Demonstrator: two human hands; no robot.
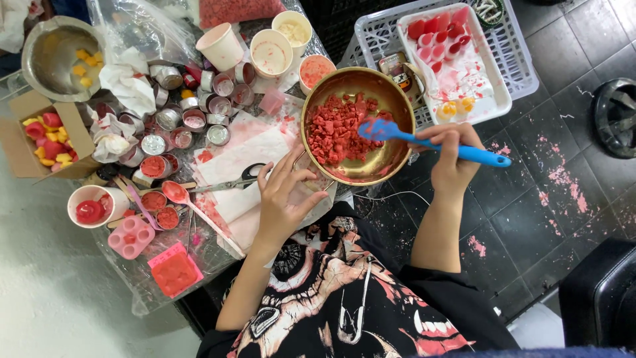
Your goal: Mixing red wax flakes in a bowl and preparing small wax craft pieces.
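From the head camera, the right hand point(450, 156) is closed around the handle of a blue spatula point(424, 140), whose blade reaches left into a shiny brass bowl point(391, 99) of crumbly red chunks point(334, 129). The left hand point(283, 192), fingers spread and loose, holds nothing and touches the bowl's near rim. The bowl overhangs the table's edge, above dark tiled floor with open room to the right hand's right. Left of the left hand lie scissors point(232, 182), and beyond them small round metal tins point(199, 113). Beyond the right hand sits a white plastic basket point(520, 66).
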